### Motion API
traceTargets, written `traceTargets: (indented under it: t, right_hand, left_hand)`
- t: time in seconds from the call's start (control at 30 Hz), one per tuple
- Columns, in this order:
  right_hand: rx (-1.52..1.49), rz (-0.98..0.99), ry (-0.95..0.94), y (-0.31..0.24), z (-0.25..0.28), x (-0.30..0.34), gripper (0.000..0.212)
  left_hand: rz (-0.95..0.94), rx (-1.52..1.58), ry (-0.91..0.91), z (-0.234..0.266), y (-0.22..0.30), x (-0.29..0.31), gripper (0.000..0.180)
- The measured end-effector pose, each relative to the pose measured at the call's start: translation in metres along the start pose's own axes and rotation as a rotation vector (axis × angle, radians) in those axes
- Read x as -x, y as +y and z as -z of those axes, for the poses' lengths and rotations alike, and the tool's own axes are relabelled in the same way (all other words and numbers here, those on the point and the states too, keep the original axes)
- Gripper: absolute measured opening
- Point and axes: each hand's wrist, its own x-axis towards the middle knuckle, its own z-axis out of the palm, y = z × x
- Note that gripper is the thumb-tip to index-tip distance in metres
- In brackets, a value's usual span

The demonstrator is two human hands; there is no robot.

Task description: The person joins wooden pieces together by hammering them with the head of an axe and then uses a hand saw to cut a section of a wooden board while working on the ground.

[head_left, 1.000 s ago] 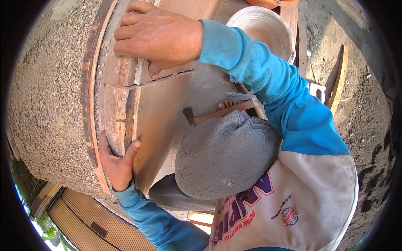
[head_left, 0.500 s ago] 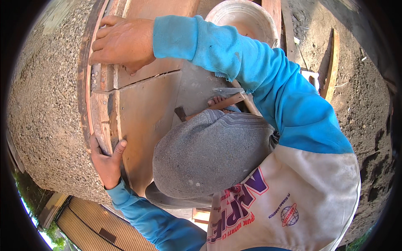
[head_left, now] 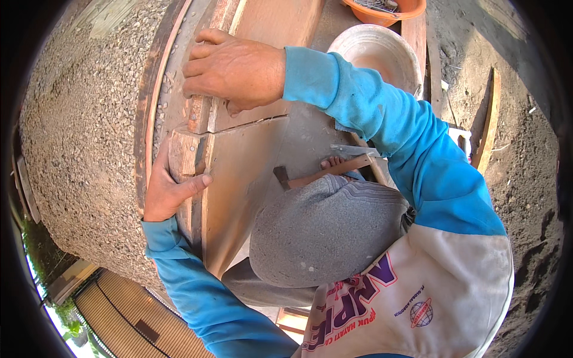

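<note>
grey floor [head_left: 305,136] carried a hatchet [head_left: 325,173] and a pale round basin [head_left: 379,51]; dirt ground [head_left: 519,179] at right had one long curved wood strip [head_left: 491,122] lying on it.

Boards [head_left: 239,158] are brown, sleeves [head_left: 382,110] blue, trousers [head_left: 322,235] grey, and the gravel [head_left: 89,149] speckled tan.

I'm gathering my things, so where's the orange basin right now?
In the head view, the orange basin is at the top edge, right of centre, just beyond the pale round basin.
</note>
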Motion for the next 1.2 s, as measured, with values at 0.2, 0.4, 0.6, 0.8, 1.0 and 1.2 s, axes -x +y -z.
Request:
traceTargets:
  t: [0.2, 0.4, 0.6, 0.8, 1.0, 1.2]
  right_hand:
    - [-0.039, 0.023, 0.047, 0.003, 0.001, 0.004, 0.066]
    - [-0.096, 0.056, 0.083, 0.006, 0.003, 0.005, 0.068]
    - [-0.063, 0.037, 0.045, 0.006, 0.002, 0.007, 0.071]
    - [-0.124, 0.025, 0.014, 0.002, 0.007, 0.005, 0.076]
    - [-0.07, 0.017, 0.037, 0.004, 0.006, 0.004, 0.073]
    - [-0.097, -0.02, -0.011, 0.004, 0.007, 0.005, 0.079]
  left_hand:
    - [0.122, 0.133, -0.095, 0.006, 0.0, -0.012, 0.096]
    - [0.106, 0.146, -0.096, 0.006, -0.005, -0.009, 0.09]
    - [0.126, 0.162, -0.087, 0.001, 0.003, -0.008, 0.086]
    - [0.063, 0.182, -0.106, 0.004, 0.002, -0.007, 0.086]
    - [0.036, 0.033, -0.099, 0.005, 0.005, -0.01, 0.088]
    - [0.046, -0.009, -0.142, 0.004, 0.001, -0.002, 0.091]
